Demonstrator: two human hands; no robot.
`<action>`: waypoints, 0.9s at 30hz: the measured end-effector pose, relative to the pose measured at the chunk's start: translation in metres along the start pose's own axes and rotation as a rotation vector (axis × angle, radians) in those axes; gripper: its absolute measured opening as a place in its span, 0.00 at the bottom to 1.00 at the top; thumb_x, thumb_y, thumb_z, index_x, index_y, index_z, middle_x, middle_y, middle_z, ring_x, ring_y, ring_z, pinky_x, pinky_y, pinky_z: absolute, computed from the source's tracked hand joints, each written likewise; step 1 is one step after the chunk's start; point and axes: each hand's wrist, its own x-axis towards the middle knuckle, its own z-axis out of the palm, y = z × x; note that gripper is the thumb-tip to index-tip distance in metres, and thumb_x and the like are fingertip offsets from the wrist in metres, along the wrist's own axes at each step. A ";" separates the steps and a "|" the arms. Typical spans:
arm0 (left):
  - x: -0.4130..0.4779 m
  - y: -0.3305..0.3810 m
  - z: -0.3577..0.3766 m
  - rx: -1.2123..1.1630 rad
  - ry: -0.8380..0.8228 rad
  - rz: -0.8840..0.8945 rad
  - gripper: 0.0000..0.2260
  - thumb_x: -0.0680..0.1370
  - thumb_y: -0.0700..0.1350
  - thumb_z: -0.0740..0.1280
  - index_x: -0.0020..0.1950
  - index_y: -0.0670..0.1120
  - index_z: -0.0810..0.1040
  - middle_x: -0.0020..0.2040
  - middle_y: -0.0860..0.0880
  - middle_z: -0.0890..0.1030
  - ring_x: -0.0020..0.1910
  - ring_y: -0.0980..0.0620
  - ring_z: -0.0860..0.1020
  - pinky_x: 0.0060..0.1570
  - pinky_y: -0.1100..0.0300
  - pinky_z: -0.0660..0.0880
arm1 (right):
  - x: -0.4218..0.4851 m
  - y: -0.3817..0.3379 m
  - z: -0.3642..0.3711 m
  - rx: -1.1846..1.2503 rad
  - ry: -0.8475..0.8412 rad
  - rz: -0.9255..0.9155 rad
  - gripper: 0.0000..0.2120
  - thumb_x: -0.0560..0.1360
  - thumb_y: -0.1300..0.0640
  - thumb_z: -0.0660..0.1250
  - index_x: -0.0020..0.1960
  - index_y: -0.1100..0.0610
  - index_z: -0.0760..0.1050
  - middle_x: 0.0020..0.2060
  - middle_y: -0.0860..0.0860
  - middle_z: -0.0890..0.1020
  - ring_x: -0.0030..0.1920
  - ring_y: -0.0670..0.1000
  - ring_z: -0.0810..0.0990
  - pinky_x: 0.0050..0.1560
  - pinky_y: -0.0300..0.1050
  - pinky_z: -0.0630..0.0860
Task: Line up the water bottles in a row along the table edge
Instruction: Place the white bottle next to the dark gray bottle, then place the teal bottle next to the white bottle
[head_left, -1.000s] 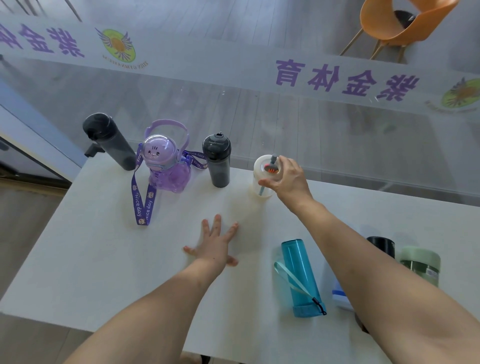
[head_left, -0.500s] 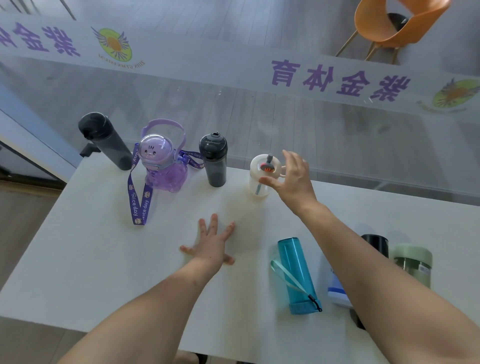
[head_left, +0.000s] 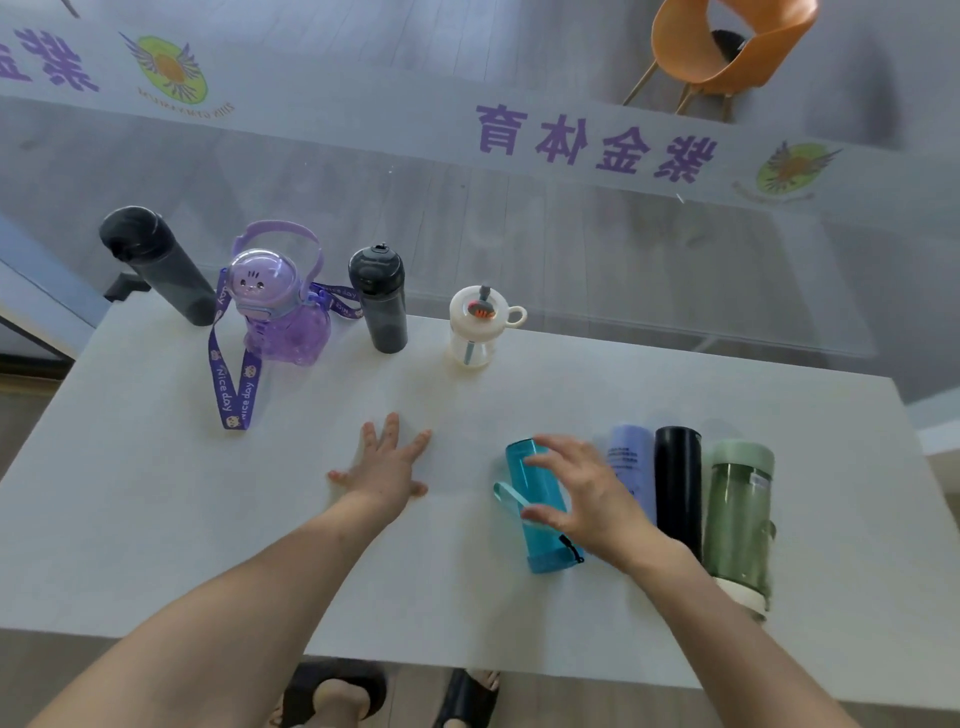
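Observation:
Along the far edge of the white table (head_left: 156, 519) stand a dark grey bottle (head_left: 161, 265), a purple cartoon bottle (head_left: 283, 312) with a lanyard, a second dark grey bottle (head_left: 382, 301) and a small white bottle (head_left: 475, 327) with a loop handle. Nearer me, a teal bottle (head_left: 537, 499), a lavender bottle (head_left: 631, 462), a black bottle (head_left: 678, 483) and a green bottle (head_left: 737, 514) lie side by side. My left hand (head_left: 387, 465) rests flat on the table, fingers spread. My right hand (head_left: 587, 493) hovers open over the teal bottle, fingers curved around it.
A glass wall with purple lettering rises right behind the table's far edge. An orange chair (head_left: 722, 52) stands beyond the glass. My feet in black sandals (head_left: 395, 696) show below the near table edge.
My right hand let go of the small white bottle at the far edge and drew back to the teal bottle. The left hand stayed flat in place.

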 end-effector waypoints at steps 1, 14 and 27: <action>-0.003 0.002 0.005 -0.003 -0.005 0.006 0.39 0.79 0.55 0.71 0.80 0.70 0.49 0.83 0.54 0.34 0.81 0.45 0.32 0.65 0.19 0.56 | -0.010 0.002 0.003 -0.025 -0.092 -0.014 0.34 0.69 0.35 0.74 0.71 0.48 0.72 0.77 0.46 0.65 0.78 0.49 0.58 0.76 0.54 0.62; -0.009 0.012 0.020 0.088 -0.027 0.030 0.44 0.76 0.57 0.74 0.80 0.71 0.45 0.81 0.55 0.31 0.80 0.43 0.32 0.65 0.19 0.57 | -0.019 -0.001 0.017 -0.273 -0.336 -0.094 0.30 0.74 0.45 0.72 0.73 0.40 0.65 0.82 0.45 0.44 0.81 0.49 0.42 0.67 0.50 0.74; -0.011 0.011 0.020 0.080 -0.030 0.042 0.44 0.76 0.58 0.73 0.80 0.71 0.45 0.82 0.55 0.31 0.80 0.43 0.31 0.66 0.20 0.56 | 0.087 0.004 -0.056 0.605 -0.037 0.467 0.18 0.78 0.34 0.63 0.63 0.42 0.76 0.60 0.47 0.80 0.62 0.52 0.77 0.63 0.53 0.75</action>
